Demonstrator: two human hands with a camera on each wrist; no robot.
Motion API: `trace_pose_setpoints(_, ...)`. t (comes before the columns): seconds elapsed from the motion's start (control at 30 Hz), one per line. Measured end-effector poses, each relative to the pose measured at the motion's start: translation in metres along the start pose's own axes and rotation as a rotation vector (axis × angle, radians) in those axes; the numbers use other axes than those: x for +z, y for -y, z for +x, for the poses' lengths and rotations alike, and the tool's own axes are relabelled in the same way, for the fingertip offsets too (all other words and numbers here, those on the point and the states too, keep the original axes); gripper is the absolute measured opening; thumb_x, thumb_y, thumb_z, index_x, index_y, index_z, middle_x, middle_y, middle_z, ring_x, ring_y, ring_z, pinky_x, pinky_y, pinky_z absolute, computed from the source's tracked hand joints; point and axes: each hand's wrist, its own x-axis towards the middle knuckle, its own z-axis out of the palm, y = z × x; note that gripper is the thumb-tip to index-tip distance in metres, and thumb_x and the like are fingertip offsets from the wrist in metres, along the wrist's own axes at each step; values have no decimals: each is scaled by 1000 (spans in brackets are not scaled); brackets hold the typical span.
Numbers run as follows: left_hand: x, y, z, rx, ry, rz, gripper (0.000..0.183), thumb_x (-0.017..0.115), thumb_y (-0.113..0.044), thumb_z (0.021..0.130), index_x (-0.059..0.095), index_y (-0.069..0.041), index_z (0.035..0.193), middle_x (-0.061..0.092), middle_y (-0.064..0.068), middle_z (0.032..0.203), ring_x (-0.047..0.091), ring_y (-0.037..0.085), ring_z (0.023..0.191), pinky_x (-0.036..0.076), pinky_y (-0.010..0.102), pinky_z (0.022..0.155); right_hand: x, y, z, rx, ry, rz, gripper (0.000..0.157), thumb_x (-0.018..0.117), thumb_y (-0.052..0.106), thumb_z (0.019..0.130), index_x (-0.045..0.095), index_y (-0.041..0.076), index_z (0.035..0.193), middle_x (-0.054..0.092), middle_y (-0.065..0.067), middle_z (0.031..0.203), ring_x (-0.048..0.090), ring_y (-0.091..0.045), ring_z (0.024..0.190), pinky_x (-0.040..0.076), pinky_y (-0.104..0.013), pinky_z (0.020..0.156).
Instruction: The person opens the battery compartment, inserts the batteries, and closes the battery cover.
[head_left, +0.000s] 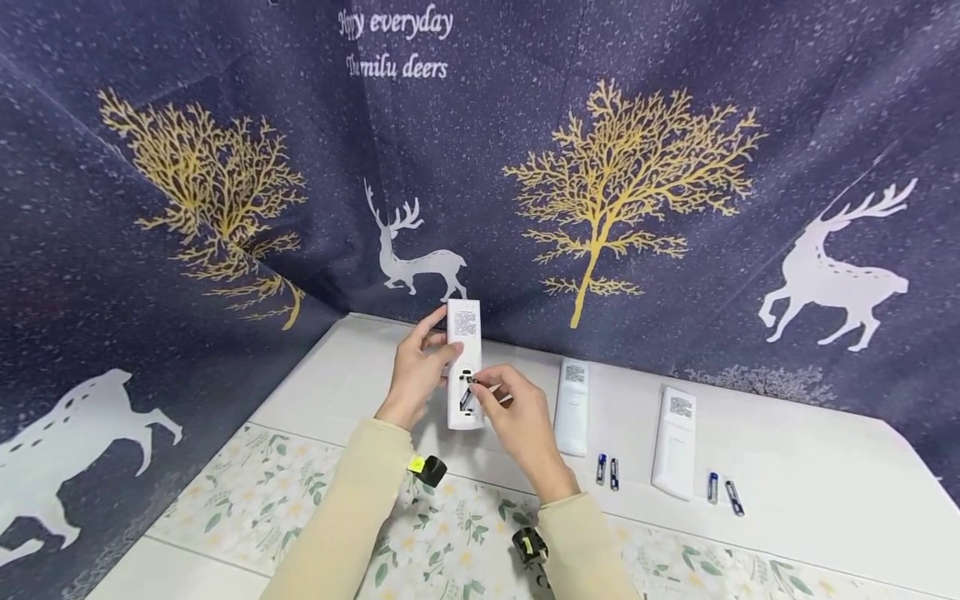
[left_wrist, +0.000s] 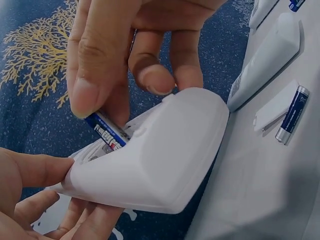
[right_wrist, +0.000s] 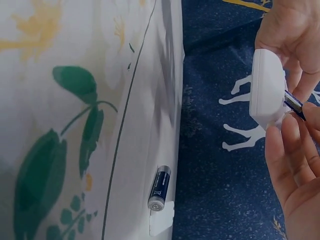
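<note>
My left hand [head_left: 418, 371] grips a white remote control [head_left: 465, 313] by its side, holding it above the table with its back toward me and the battery compartment uncovered. Between thumb and fingers, my right hand [head_left: 522, 414] pinches a blue and silver battery [left_wrist: 107, 131]. That battery sits tilted, one end down in the compartment and the other end raised. The right wrist view shows the remote side-on, so the compartment's inside is hidden there. Below the hands, a loose battery [left_wrist: 293, 115] lies on the table beside a small white battery cover [left_wrist: 276, 107].
Two more white remotes, one nearer [head_left: 573, 408] and one farther right [head_left: 677, 446], lie back-up on the table. A pair of batteries [head_left: 602, 468] rests beside the nearer one, another pair [head_left: 712, 487] beside the farther. A floral cloth [head_left: 442, 542] covers the front; a dark printed curtain [head_left: 480, 150] hangs behind.
</note>
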Motion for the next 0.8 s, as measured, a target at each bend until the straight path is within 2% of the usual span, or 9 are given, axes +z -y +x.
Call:
trace_pose_setpoints(0.23,4,-1,-2,-4,-3,11,67,72,-5,99,53,-30,158,65,14,127,67,20,86,59,38,70,0,-1,0,-46,-25,-11,14,77,1,97,80,4,110,69,-4,95,64,-15,75,60,-27,68)
trace_pose_setpoints(0.4,7,-4,-2,5,14,12,66,71,-7,101,52,-31,159,64,13,129,67,21,90,58,34,70,-1,-3,4,-85,-32,-11,18,78,-1,96,81,3,113,67,-6,96,64,-15,75,61,-27,67)
trace_pose_setpoints(0.57,5,-4,0,20,15,22,66,72,-8,101,51,-31,159,63,13,127,67,21,89,58,33,68,0,-4,6,-115,-35,-17,19,79,-1,94,82,4,112,67,-5,96,61,-13,74,56,-24,64)
trace_pose_setpoints(0.7,4,-3,-2,11,11,30,67,71,-6,100,51,-29,160,64,13,126,67,20,87,59,35,69,2,-5,4,-101,-36,-28,20,81,1,93,82,4,113,67,-7,97,59,-13,73,55,-23,64)
trace_pose_setpoints(0.8,5,-2,-4,1,16,27,68,72,-7,100,50,-28,161,64,13,127,68,20,88,58,36,70,2,-4,1,-34,-48,-12,26,82,3,93,79,5,119,66,-11,104,62,-16,79,59,-26,68)
